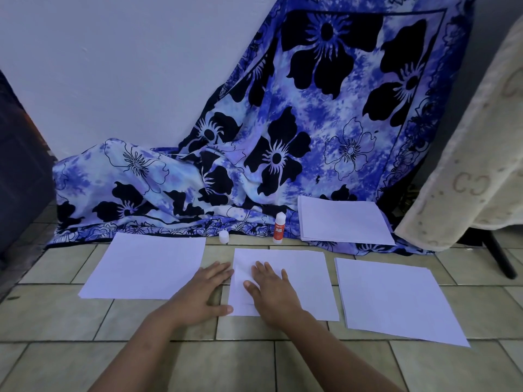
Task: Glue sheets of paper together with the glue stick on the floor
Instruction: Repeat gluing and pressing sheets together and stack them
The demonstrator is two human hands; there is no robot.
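Head view, floor (254,363): tiled; all the paper is laid out on it or on the cloth at its far edge.
Middle sheet (305,278): lies flat in the centre of the floor; a smaller fold or second layer is seen at its left edge.
Right hand (271,290): laid palm down on the left part of the middle sheet, its fingers (261,268) straight and spread, nothing gripped.
Left hand (209,290): laid flat on the floor just beside the middle sheet's left edge, fingers straight and relaxed, nothing held; the thumb lies near the sheet's near-left corner.
Left sheet (147,264): lies flat to the left, its near-right corner under the left hand.
Right stack (393,298): lies apart to the right.
Back stack (342,219): rests on the cloth's hem.
Glue stick (279,228): stands upright, uncapped, at the cloth's edge behind the middle sheet.
Cap (224,237): stands on the floor to the left of the glue stick.
Cloth (311,123): blue, flowered, draped from the wall down to the floor.
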